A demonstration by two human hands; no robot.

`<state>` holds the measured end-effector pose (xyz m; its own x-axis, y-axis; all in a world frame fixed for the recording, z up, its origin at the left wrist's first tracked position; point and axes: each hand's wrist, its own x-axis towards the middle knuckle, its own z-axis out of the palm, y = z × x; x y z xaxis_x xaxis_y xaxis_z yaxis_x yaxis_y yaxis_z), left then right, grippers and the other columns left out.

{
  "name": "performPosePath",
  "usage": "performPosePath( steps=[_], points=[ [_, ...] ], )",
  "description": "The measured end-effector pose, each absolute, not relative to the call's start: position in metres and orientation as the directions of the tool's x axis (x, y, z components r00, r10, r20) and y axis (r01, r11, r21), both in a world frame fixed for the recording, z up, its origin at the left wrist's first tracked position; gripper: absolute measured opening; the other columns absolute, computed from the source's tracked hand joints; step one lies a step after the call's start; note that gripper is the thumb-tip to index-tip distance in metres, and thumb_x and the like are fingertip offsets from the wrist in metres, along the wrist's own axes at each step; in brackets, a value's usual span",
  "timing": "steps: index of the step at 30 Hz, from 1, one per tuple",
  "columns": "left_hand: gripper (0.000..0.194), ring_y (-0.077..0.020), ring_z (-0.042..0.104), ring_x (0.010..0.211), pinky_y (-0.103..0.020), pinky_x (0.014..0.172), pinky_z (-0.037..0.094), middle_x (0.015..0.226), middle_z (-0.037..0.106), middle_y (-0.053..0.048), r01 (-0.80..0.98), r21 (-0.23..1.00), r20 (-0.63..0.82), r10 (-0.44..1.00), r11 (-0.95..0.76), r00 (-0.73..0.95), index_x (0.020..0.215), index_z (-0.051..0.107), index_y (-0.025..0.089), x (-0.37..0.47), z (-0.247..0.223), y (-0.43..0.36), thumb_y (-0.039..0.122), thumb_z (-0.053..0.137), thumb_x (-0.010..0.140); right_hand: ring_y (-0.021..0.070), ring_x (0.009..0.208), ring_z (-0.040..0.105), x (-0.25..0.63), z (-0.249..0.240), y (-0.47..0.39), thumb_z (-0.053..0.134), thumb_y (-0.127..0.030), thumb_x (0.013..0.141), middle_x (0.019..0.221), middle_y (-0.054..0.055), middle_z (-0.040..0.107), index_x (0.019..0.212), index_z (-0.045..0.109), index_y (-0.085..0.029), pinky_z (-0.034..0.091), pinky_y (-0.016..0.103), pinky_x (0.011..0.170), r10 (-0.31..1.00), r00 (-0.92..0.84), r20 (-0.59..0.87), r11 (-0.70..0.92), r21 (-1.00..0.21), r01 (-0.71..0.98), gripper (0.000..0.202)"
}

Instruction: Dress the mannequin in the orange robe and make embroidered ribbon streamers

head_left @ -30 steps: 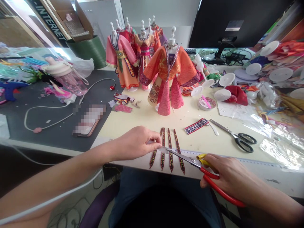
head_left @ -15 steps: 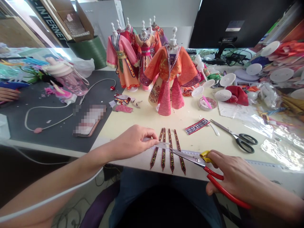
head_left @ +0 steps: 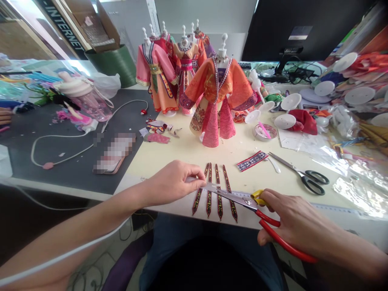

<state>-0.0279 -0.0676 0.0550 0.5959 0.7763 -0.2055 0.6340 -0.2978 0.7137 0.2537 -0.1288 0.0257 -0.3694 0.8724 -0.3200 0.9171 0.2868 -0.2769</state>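
Note:
My left hand [head_left: 178,180] pinches a thin whitish, see-through strip [head_left: 190,179] between thumb and fingers, mostly hidden by them. In my right hand [head_left: 291,214] is a pair of scissors [head_left: 239,199] with red and yellow handles. Its blades point left, and their tips reach the strip right at my left fingertips. Below the blades, several narrow dark ribbon pieces [head_left: 225,173] with red edges and pointed ends lie side by side on the cream table top. A ruler [head_left: 241,195] lies across under them, partly covered.
Dressed doll stands [head_left: 222,87] rise behind my hands. To the right are black-handled scissors [head_left: 309,178], a patterned trim piece [head_left: 252,161] and a round dish [head_left: 265,131]. A phone [head_left: 115,155], a cable and a pink bottle [head_left: 87,97] lie left. Another person's hand [head_left: 4,117] shows far left.
My right hand has moved slightly left with the scissors, bringing the blades to my left fingertips. The other person's hand has shifted further left.

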Motion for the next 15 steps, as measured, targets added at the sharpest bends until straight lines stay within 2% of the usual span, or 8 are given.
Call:
performPosePath(
  steps=[7,15],
  points=[
    [0.023,-0.0088,0.046,0.059,-0.020,0.058,0.034,0.065,0.057,0.003,0.650,0.697,-0.237,0.759,-0.302,0.606,0.083,0.063,0.018,-0.0238,0.0541,-0.0697,0.035,0.049,0.085,0.0197,0.065,0.060,0.2513,0.0270,-0.1295,0.062,-0.031,0.066,0.075,0.000,0.065,0.083,0.050,-0.022,0.041,0.028,0.057,0.865,-0.346,-0.364,0.247,-0.292,0.924,0.023],
    [0.022,-0.0088,0.046,0.058,-0.020,0.057,0.033,0.064,0.056,0.002,0.648,0.687,-0.226,0.751,-0.328,0.620,0.084,0.064,0.017,-0.0213,0.0535,-0.0702,0.033,0.049,0.085,0.0199,0.064,0.061,0.2546,0.0220,-0.1307,0.064,-0.033,0.065,0.073,0.001,0.066,0.083,0.052,-0.022,0.041,0.028,0.056,0.872,-0.368,-0.321,0.277,-0.296,0.914,0.025]
  ],
)
